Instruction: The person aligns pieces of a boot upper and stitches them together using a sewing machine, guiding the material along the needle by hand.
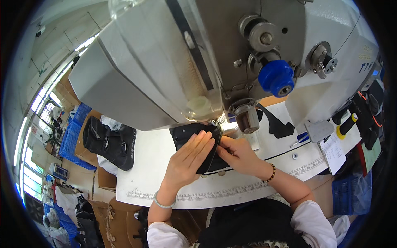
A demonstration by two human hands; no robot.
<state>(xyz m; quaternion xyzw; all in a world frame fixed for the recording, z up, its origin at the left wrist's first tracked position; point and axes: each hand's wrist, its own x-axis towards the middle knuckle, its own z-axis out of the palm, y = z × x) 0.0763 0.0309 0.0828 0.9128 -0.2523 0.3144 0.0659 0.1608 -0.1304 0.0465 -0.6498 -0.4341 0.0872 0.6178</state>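
Note:
A black piece that looks like a boot upper (179, 134), with a curved edge, lies under the head of a sewing machine (140, 82). My left hand (187, 159) rests flat on top of it, fingers stretched out and close together. On the right side of the piece, my right hand (244, 156) pinches its edge between thumb and fingers. Both hands are just in front of the stitching area, where the needle is mostly hidden by the machine head and glare. A blue knob (275, 76) sits on the machine's face above.
Black boots (109, 142) stand at the table's left end. A ruler strip (198, 193) follows the front edge. To the right are a cut black piece (278, 126), blue-handled snips (303, 137), a metal bobbin (295, 156) and a paper sheet (332, 153). Blue crates (74, 138) flank the table.

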